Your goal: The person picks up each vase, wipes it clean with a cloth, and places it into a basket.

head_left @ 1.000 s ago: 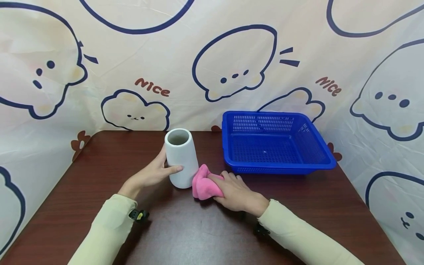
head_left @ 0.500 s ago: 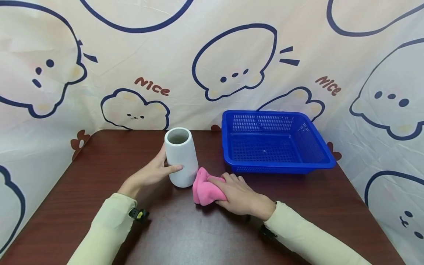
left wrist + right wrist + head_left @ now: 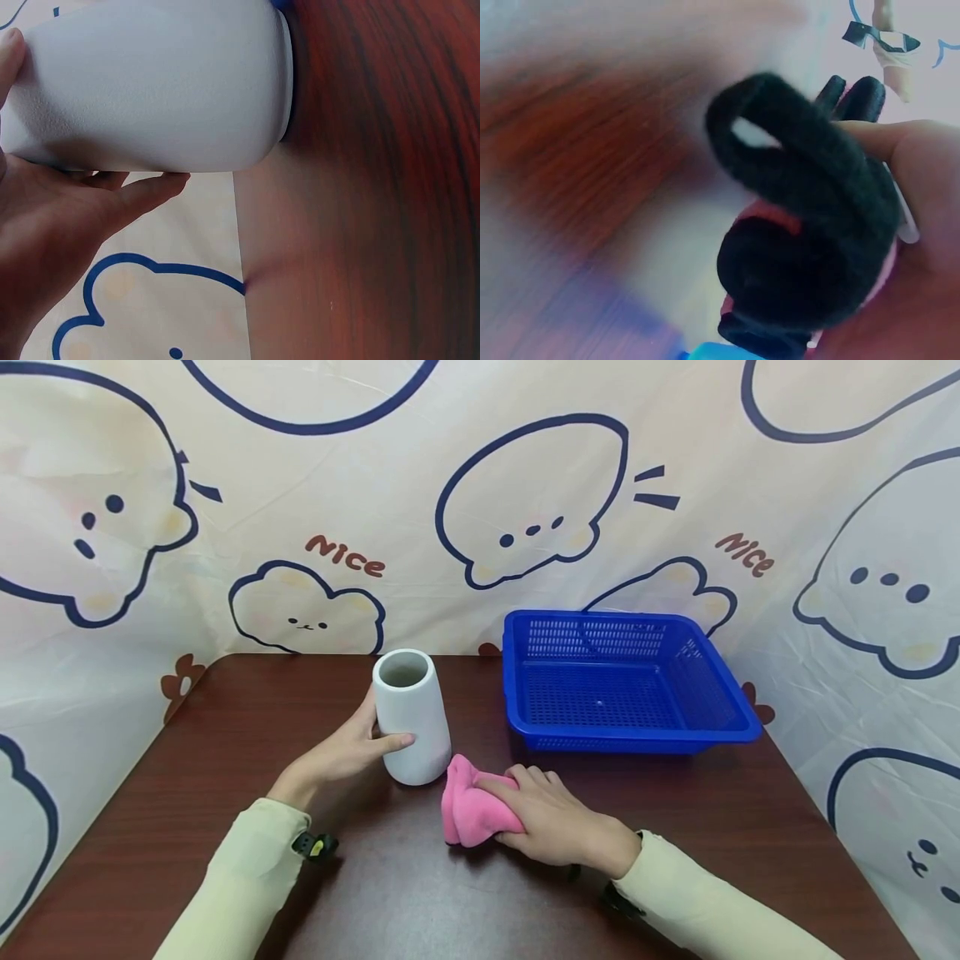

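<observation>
A white, tapering vase (image 3: 411, 727) with an open round mouth stands upright on the brown table. My left hand (image 3: 341, 752) grips it from the left, thumb across the front and fingers behind. In the left wrist view the vase (image 3: 165, 82) lies across the upper part, with the left hand (image 3: 52, 232) against its side. Bunched in my right hand (image 3: 558, 818) is a pink cloth (image 3: 480, 806), just right of the vase's base and apart from it. The right wrist view shows dark folds of the cloth (image 3: 810, 255) beside the right hand (image 3: 937, 195).
A blue perforated plastic basket (image 3: 630, 739) sits at the back right, with nothing visible in it. The brown table (image 3: 390, 893) reaches back to a cream curtain (image 3: 420, 602) printed with cartoon bears. Another curtain side hangs along the right.
My right hand has drawn the pink cloth down and slightly right, from touching the vase to a small gap away. The left hand and the vase have stayed put.
</observation>
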Tool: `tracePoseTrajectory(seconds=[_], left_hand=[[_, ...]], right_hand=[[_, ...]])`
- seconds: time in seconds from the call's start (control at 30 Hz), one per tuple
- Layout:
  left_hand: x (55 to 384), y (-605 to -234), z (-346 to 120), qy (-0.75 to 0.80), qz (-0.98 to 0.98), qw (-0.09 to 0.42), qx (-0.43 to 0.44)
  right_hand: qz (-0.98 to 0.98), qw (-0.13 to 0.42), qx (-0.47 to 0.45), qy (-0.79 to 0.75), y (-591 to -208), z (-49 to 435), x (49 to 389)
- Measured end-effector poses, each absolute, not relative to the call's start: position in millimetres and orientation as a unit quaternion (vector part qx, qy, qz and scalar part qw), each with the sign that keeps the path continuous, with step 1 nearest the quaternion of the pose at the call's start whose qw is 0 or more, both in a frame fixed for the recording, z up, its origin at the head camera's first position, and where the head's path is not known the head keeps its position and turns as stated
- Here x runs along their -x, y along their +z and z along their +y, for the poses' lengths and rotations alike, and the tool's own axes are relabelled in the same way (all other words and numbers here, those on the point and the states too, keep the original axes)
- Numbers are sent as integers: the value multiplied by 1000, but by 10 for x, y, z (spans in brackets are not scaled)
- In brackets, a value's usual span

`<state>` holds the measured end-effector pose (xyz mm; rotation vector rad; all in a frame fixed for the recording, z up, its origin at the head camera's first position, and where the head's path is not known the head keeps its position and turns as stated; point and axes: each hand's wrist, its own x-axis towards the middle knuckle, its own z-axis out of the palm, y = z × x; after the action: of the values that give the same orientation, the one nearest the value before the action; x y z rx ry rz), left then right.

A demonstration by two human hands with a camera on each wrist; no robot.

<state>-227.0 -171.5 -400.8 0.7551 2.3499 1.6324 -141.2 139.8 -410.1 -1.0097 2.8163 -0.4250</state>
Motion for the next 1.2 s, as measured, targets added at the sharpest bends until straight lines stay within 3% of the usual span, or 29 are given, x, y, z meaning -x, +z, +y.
tracePoseTrajectory(seconds=[0.27,0.57,0.93,1.2], left_hand=[[2269,-4005,-1711,555,785,91,-260],[2266,-4015,-1711,553,787,88,-260],[2263,-4005,-1707,555,785,88,-260],[2254,-3998,-1716,558,784,96,-254]], right_hand=[[921,79,359,-128,-4162,1475,1344],[911,37,390,-126,-4219,1474,1294],[905,126,382,-138,-4259,1470,1211],[908,131,385,-100,-4329,1469,1178]])
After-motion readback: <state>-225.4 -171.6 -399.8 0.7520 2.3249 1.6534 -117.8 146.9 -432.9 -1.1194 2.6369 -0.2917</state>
